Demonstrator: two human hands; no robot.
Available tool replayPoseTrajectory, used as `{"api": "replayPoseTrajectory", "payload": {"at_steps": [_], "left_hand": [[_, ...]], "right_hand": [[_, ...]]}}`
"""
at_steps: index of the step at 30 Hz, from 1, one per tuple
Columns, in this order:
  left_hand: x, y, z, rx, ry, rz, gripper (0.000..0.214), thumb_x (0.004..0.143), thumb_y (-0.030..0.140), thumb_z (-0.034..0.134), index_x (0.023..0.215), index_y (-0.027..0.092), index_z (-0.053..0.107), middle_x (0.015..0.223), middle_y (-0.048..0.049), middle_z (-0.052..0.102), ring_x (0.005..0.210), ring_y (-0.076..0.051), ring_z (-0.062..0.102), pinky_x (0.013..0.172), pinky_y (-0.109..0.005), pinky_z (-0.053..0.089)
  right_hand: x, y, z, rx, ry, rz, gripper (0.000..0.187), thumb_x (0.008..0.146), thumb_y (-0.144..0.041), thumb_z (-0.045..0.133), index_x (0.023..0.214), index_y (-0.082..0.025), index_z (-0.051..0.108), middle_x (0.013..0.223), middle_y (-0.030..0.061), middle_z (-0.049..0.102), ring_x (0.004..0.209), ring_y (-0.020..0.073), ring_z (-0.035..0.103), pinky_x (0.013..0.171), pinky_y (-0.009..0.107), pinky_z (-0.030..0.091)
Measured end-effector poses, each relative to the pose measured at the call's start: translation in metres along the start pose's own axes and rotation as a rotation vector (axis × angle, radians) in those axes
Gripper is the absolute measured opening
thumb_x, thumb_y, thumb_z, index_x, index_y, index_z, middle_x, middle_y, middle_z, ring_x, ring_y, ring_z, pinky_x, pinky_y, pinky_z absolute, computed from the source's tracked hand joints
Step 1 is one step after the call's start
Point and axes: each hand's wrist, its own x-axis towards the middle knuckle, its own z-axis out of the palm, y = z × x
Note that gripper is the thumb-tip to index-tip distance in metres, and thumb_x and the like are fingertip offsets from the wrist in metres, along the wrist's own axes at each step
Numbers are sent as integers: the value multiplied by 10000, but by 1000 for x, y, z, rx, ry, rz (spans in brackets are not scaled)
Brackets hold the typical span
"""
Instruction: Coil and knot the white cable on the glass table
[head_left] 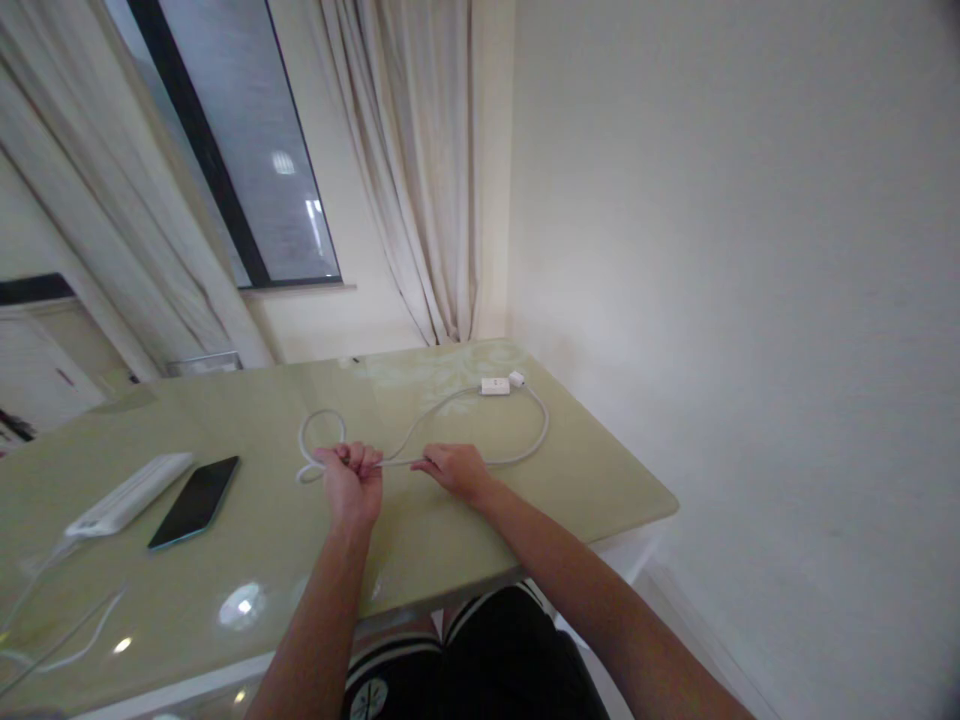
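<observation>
A white cable (541, 425) lies in loops on the table, with a stretch of it running between my hands. My left hand (352, 475) is closed around the cable, and a small loop sticks out beyond its fingers. To the right, my right hand (455, 468) pinches the same cable a short way along. At the cable's far end, toward the back right of the table, lie a white rectangular block (495, 386) and a small white plug-like piece (517, 379). Its other end cannot be made out.
The glossy pale green table (585, 480) has its right edge near the wall. On the left lie a dark phone (195, 502) and a white power strip (129, 495). More white cord (71, 655) lies at the front left. Curtains (412, 150) hang behind.
</observation>
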Motion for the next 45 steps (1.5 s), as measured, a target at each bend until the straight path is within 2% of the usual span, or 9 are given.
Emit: {"api": "replayPoseTrajectory", "payload": {"at_steps": [4,9,13,18,21,25,32,38,45], "left_hand": [[6,11,-7,-37,76,110,525,962,667,461,711,206,444,486,89,321,417,-80,309,549,-223,435],[-18,-19,10,165,-98,-77,421,938,614,576,807,217,529,591,45,501,588,-131,548,680,-283,511],[-29,-33,20,223,-195,-146,422,943,549,617,738,198,505,555,65,387,510,-95,425,592,-241,448],[-12,-4,12,78,-132,-39,496,968,553,570,661,200,402,511,79,239,437,-87,259,456,-229,304],[-7,6,7,16,-87,13,513,961,577,566,659,198,399,516,77,260,442,-84,264,474,-219,340],[-17,-5,11,107,-133,-113,498,943,570,601,665,193,431,564,60,367,503,-89,384,620,-241,480],[-25,-8,17,65,-194,-330,505,992,445,593,625,192,357,517,76,244,429,-77,246,438,-222,298],[-26,-11,16,89,-204,-458,439,994,382,610,657,190,404,513,83,280,429,-69,295,476,-209,363],[-13,11,3,-95,-116,-200,473,1054,379,474,638,202,332,460,79,269,360,-71,218,388,-225,247]], "right_hand": [[-1,4,-4,5,-17,80,493,1053,-586,374,944,-214,679,889,36,762,747,137,687,596,234,323],[-2,-9,-2,0,-48,35,447,1071,-543,370,1023,-230,686,940,48,783,766,153,713,604,229,361],[-3,-16,2,-13,-83,-6,437,1075,-535,366,1052,-241,688,985,46,792,791,161,728,602,225,389],[-4,-11,2,-91,-105,-40,463,1043,-599,392,987,-242,681,912,41,788,752,167,721,587,225,396],[-5,-8,1,-110,-101,-38,473,1041,-591,407,920,-225,681,877,51,781,728,166,715,587,227,391],[-6,-7,2,-99,-68,-71,504,1053,-583,380,927,-209,694,854,60,771,714,155,702,585,228,366],[-4,-6,7,-18,77,-177,519,1024,-630,416,943,-194,686,888,37,749,787,126,680,628,232,364],[-6,-6,9,-11,119,-279,492,1048,-575,417,916,-190,693,814,40,739,736,122,670,612,240,348],[-8,-2,5,-73,-5,-157,592,1029,-659,361,872,-198,697,783,33,750,649,120,653,546,239,224]]}}
